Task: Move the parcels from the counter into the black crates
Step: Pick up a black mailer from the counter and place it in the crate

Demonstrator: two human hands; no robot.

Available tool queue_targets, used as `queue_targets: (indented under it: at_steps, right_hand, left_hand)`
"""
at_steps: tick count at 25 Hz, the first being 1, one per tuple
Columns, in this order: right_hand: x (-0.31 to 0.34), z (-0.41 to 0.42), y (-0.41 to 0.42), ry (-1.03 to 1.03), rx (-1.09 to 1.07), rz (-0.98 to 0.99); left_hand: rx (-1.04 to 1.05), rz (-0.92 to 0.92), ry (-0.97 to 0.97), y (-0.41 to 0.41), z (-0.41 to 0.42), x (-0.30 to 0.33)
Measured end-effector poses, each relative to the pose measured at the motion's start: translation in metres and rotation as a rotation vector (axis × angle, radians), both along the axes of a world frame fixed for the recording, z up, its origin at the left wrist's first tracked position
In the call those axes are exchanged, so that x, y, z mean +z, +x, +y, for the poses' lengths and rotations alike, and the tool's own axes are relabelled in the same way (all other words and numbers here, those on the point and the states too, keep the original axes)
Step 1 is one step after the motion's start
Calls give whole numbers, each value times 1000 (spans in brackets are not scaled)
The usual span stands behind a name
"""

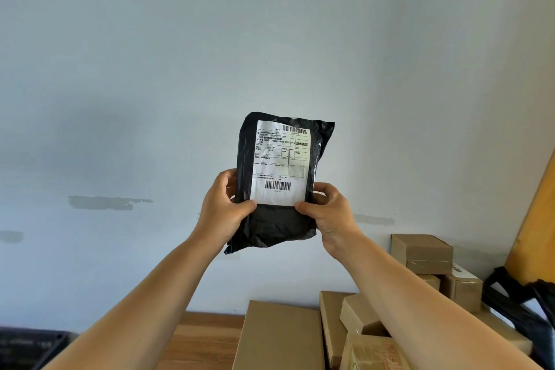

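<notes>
One black plastic parcel (277, 186) held upright, well above the wooden counter (207, 336), white shipping label (280, 164) facing the camera; presumably raised this way for a reading of the label before sorting. Two hands on it: left hand (220, 210) at the parcel's lower left edge, thumb pressed on the front, fingers curled behind; right hand (326, 213) at the lower right edge, thumb on the front near the label's corner, fingers wrapped behind. Grip at the bottom half only, leaving the label uncovered. Two barcodes on the label, one top, one bottom. Below and right of the parcel, on the counter, a heap of brown cardboard boxes (422, 252): about eight countable, exact total uncertain owing to overlap and the right forearm in front. Largest flat box (279, 336) directly below the parcel. More black plastic bags (522, 300) right of the boxes, number impossible to tell. One dark crate-like edge (30, 345) far down-left of the parcel, blurred; likely a black crate, not confirmed. Plain wall (210, 39) behind the parcel. Judged state of task: this parcel lifted, not yet in a crate; most others left on the counter.
</notes>
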State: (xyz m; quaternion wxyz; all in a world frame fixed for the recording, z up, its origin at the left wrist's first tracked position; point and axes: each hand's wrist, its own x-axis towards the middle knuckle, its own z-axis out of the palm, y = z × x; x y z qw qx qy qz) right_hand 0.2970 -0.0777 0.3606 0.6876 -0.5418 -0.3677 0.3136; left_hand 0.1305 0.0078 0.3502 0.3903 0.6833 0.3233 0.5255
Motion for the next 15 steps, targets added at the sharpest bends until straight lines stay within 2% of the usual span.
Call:
queue_targets:
  at_steps: [8,15]
  right_hand:
    - [-29,3,4,-37,85,14]
    - [-71,19,-52,-133,276,-24]
  left_hand:
    - [150,82,-158,-5,-18,-36]
    - [341,81,-296,-70,-33,-80]
